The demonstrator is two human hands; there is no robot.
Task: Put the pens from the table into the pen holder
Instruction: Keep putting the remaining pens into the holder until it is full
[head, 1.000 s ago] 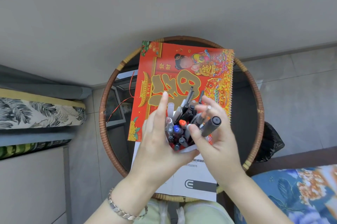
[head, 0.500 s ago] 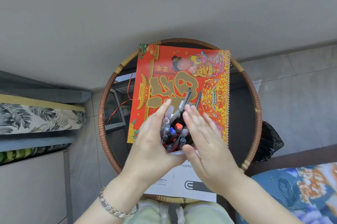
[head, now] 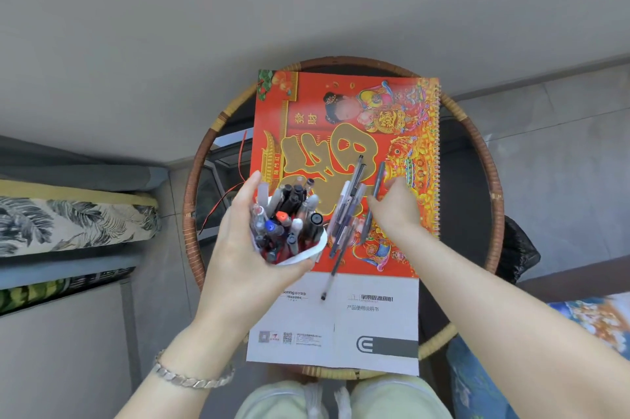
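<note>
**Holder in the left hand, loose pens under the right**

A round table point(head: 460, 186) with a woven cane rim fills the middle of the view. A large red and gold wall calendar point(head: 306, 105) lies flat across it, spiral binding on the right. A white printed booklet point(head: 375, 326) lies at the near edge of the table, its far end tucked under the calendar.

The left hand point(head: 238, 248) is curled round the white pen holder point(head: 308, 252), thumb along its near rim, fingers up its far side. It holds the holder above the calendar's near left corner, mouth tilted toward the camera. The holder is crammed with pens point(head: 289, 214), caps up, black, blue, orange and clear.

The right hand point(head: 395, 210) lies on the calendar just right of the holder, fingertips touching a dark pen point(head: 377, 180); whether it pinches that pen I cannot tell. Between the two hands a bundle of loose pens point(head: 346, 210) lies on the calendar. One thin pen point(head: 330, 279) reaches onto the booklet.

A silver chain bracelet point(head: 191, 377) sits on the left wrist
</note>
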